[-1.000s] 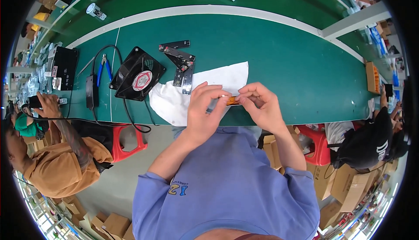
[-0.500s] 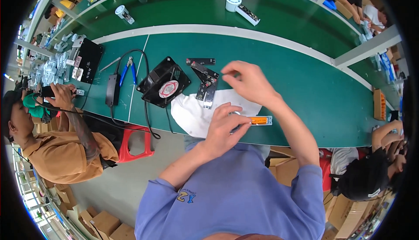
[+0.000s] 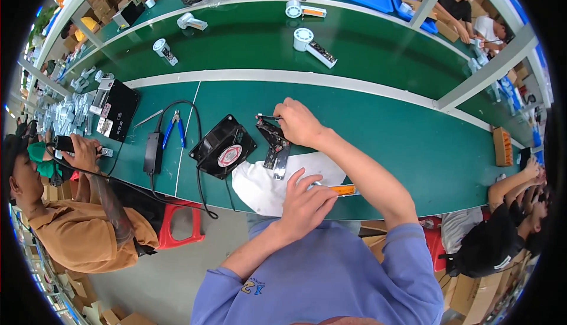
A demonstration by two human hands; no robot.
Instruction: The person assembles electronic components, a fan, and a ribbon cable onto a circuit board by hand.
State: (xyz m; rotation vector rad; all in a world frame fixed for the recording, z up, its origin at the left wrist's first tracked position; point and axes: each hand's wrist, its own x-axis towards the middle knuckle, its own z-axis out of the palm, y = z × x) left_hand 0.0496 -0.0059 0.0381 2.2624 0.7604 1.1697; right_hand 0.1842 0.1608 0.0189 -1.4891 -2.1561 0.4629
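Note:
Near the table's front edge, my left hand [image 3: 307, 202] is closed on a slim pale handle piece with an orange battery [image 3: 345, 189] showing in it. Its left end is partly hidden by my fingers. Farther forward, my right hand [image 3: 300, 123] pinches the right end of a narrow dark circuit board [image 3: 269, 117]. Just below that board lies a small pile of similar circuit boards [image 3: 274, 142], overlapping at angles. The lowest ones rest on a white cloth [image 3: 254, 186], which spreads under and beside my left hand.
Left of the pile stands a black square fan [image 3: 223, 146]. Beyond it lie blue-handled cutters [image 3: 174, 130], a black power adapter [image 3: 154, 152] with cable, and a black box [image 3: 116, 109]. Pale handheld fans [image 3: 304, 40] lie on the green belt ahead. Co-workers sit at left [image 3: 77, 224] and right.
My right hand, earlier open above the table, has moved left and taken hold of the top circuit board. My left hand keeps its hold on the handle piece. The view has tilted up.

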